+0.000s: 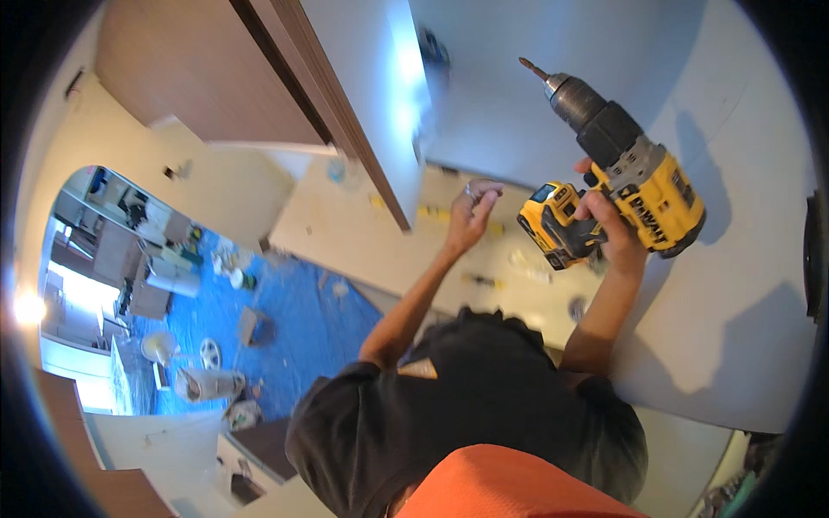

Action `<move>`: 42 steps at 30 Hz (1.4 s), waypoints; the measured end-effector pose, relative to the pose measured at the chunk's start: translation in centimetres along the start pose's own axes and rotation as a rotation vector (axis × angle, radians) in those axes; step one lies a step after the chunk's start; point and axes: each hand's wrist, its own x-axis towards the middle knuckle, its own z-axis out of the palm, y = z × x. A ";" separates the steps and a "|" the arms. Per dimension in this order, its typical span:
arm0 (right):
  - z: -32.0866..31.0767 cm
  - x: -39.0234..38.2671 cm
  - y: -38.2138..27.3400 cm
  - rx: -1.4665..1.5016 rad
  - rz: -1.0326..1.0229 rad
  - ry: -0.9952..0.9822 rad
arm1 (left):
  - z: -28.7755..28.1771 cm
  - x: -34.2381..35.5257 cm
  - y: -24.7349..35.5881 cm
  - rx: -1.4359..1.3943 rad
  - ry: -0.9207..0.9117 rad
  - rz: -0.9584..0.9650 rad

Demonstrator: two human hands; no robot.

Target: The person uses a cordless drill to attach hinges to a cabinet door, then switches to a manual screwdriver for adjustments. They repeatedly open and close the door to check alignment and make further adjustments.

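Observation:
My right hand [611, 231] grips the handle of a yellow and black cordless drill [635, 173]. Its bit [529, 66] points up and to the left, just off a large white panel [734, 285]. My left hand [471, 216] is raised beside the lower edge of the white panel. Its fingertips are pinched on a small shiny metal piece [473, 186] that is too small to identify. Both forearms rise out of the black short sleeves of my shirt [458, 406].
A brown wooden panel [207, 78] with a dark edge [345, 121] slants across the top left. Small yellow bits [484, 281] lie on a beige board [345, 233] below my hands. Far below at left, a blue floor sheet [294, 319] carries scattered tools and containers.

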 end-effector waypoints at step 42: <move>21.3 0.8 11.5 -0.678 -0.236 0.091 | -18.0 -20.3 -27.2 -0.692 0.933 -0.970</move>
